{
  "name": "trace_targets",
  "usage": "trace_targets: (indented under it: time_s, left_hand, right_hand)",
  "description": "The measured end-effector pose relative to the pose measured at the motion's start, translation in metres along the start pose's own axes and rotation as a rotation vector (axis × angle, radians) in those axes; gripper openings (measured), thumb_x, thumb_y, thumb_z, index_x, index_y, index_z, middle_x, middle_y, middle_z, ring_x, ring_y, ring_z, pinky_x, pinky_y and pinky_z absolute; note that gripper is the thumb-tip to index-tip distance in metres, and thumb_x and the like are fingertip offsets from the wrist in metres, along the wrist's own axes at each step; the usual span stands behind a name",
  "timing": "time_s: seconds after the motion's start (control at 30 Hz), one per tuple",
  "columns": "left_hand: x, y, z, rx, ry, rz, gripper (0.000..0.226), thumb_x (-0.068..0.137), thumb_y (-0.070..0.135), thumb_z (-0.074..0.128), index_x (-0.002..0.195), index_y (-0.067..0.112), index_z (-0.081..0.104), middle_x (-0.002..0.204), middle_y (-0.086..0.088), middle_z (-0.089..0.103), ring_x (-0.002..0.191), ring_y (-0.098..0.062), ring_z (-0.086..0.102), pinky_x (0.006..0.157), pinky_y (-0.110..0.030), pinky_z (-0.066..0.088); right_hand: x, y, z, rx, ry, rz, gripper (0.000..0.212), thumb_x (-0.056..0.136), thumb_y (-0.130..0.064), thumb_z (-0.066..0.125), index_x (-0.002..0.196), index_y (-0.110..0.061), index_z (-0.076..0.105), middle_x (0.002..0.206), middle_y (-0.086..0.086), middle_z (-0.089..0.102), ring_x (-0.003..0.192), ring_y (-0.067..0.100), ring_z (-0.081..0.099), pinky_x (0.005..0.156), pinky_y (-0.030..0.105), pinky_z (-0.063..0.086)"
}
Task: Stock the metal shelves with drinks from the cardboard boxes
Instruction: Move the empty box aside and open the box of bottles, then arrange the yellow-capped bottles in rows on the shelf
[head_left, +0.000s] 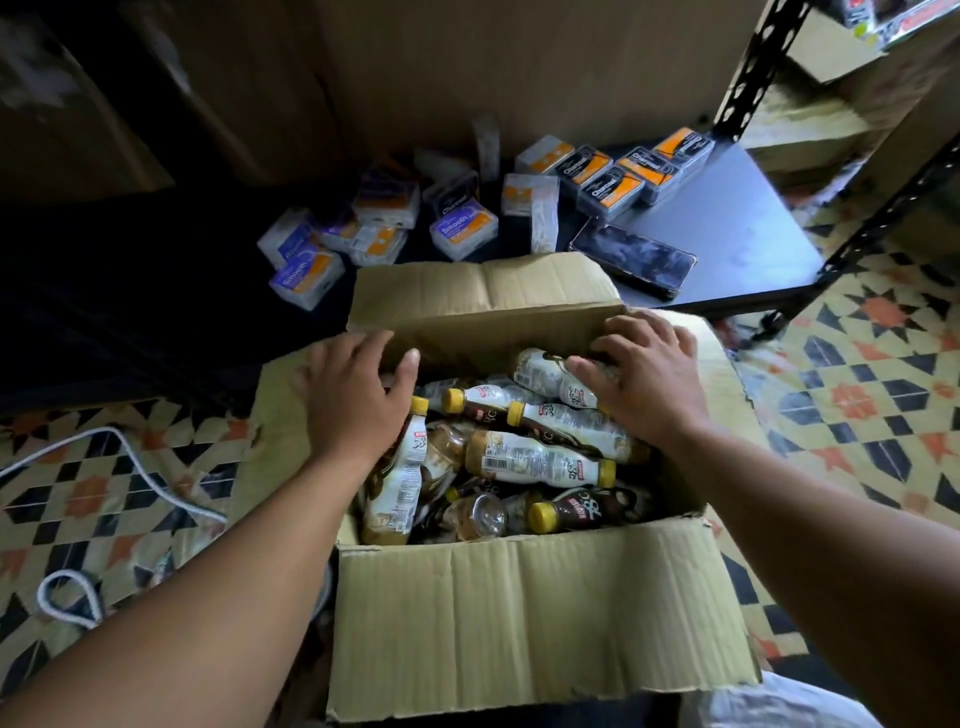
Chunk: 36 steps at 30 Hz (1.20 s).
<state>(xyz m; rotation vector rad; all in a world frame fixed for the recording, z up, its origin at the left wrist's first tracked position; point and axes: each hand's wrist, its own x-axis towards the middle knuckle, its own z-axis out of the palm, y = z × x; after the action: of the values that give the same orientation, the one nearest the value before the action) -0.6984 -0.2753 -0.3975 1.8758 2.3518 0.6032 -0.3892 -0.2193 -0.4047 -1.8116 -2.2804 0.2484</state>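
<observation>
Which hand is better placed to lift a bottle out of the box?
Probably the right hand: its fingers rest on a bottle by the far flap; the left hand holds none.

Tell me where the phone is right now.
In the head view, the phone lies flat on the grey shelf, right of centre, just behind the cardboard box and in front of the Charcoal packs.

One wide-angle view from the person's head, facing forward and steeply down. It sits close above the open box (524, 618) at frame centre. The shelf (737, 228) lies farther off, upper right, with floor (862, 415) along both side edges.
</observation>
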Motion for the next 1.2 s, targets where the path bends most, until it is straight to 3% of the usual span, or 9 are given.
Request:
trace_targets:
  time_s: [0.07,0.17,0.33,0.53,0.67,0.83,0.93,1.07,1.2]
  left_hand:
    - [0.004,0.006,-0.001,-0.064,-0.203,-0.050,0.058,0.094,0.066,0.045,0.132,0.025,0.061,0.114,-0.003,0.066,0.110,-0.028,0.060,0.090,-0.044,0.051]
    - [-0.003,0.007,-0.001,0.066,-0.514,-0.092,0.065,0.086,0.072,0.056,0.136,0.031,0.058,0.124,-0.003,0.066,0.111,-0.027,0.063,0.089,-0.038,0.053]
    - [-0.012,0.002,0.001,0.060,-0.520,-0.058,0.058,0.086,0.062,0.066,0.132,0.029,0.055,0.124,-0.001,0.065,0.104,-0.023,0.062,0.083,-0.034,0.051]
    - [-0.018,-0.002,0.001,-0.005,-0.470,-0.149,0.055,0.085,0.063,0.066,0.121,0.023,0.056,0.112,-0.002,0.064,0.097,-0.025,0.062,0.077,-0.034,0.051]
    - [-0.020,-0.008,-0.001,-0.265,-0.436,-0.172,0.039,0.085,0.057,0.069,0.108,0.026,0.064,0.102,0.003,0.069,0.093,-0.020,0.065,0.079,-0.035,0.053]
    - [-0.016,0.005,-0.014,-0.553,-0.304,-0.194,0.017,0.086,0.041,0.077,0.094,0.028,0.068,0.091,0.007,0.070,0.087,-0.013,0.066,0.074,-0.029,0.051]
    - [-0.010,0.018,-0.029,-0.654,-0.200,-0.174,0.015,0.085,0.036,0.080,0.090,0.028,0.068,0.091,0.007,0.071,0.087,-0.009,0.066,0.072,-0.024,0.048]
    - [-0.006,0.037,-0.058,-0.777,-0.098,-0.145,0.016,0.084,0.035,0.081,0.091,0.029,0.068,0.089,0.010,0.071,0.084,0.000,0.066,0.071,-0.015,0.047]
    - [0.001,0.061,-0.101,-0.860,-0.027,-0.053,0.014,0.083,0.030,0.082,0.091,0.030,0.070,0.087,0.018,0.072,0.081,0.001,0.067,0.073,-0.014,0.051]
  right_hand:
    - [-0.007,-0.004,0.000,-0.131,-0.122,0.000,0.066,0.087,-0.084,0.041,0.128,-0.041,0.068,0.147,-0.005,0.053,0.148,0.020,0.025,0.119,0.055,0.006]
    - [-0.016,-0.007,0.001,-0.215,-0.223,0.035,0.072,0.085,-0.087,0.040,0.146,-0.049,0.048,0.152,-0.006,0.047,0.154,0.020,0.014,0.117,0.062,-0.006]
    - [-0.022,-0.011,-0.003,-0.260,-0.215,0.045,0.047,0.098,-0.061,0.044,0.137,-0.039,0.057,0.136,-0.002,0.057,0.148,0.024,0.023,0.116,0.064,0.002]
    - [-0.038,-0.023,0.000,-0.289,-0.166,0.093,0.036,0.104,-0.047,0.039,0.117,-0.023,0.062,0.117,0.005,0.062,0.127,0.027,0.041,0.100,0.048,0.019]
    - [-0.041,-0.027,-0.001,-0.266,-0.128,0.097,0.031,0.106,-0.044,0.036,0.118,-0.025,0.057,0.106,0.002,0.072,0.120,0.027,0.048,0.094,0.045,0.021]
    - [-0.037,-0.029,-0.016,0.357,0.057,0.202,0.034,0.102,-0.035,0.060,0.134,-0.023,0.059,0.112,0.003,0.071,0.097,0.023,0.064,0.080,0.034,0.048]
    - [-0.032,-0.035,-0.028,0.810,0.103,0.306,0.030,0.097,-0.025,0.071,0.126,-0.030,0.063,0.106,-0.007,0.073,0.088,0.012,0.070,0.077,0.035,0.060]
    - [-0.024,-0.048,-0.048,1.182,0.136,0.353,0.033,0.097,-0.019,0.070,0.128,-0.027,0.063,0.113,-0.001,0.073,0.108,0.019,0.070,0.080,0.036,0.062]
    - [-0.026,-0.068,-0.085,1.307,0.132,0.249,0.038,0.099,-0.018,0.067,0.135,-0.027,0.057,0.106,0.003,0.074,0.094,0.012,0.073,0.068,0.024,0.059]
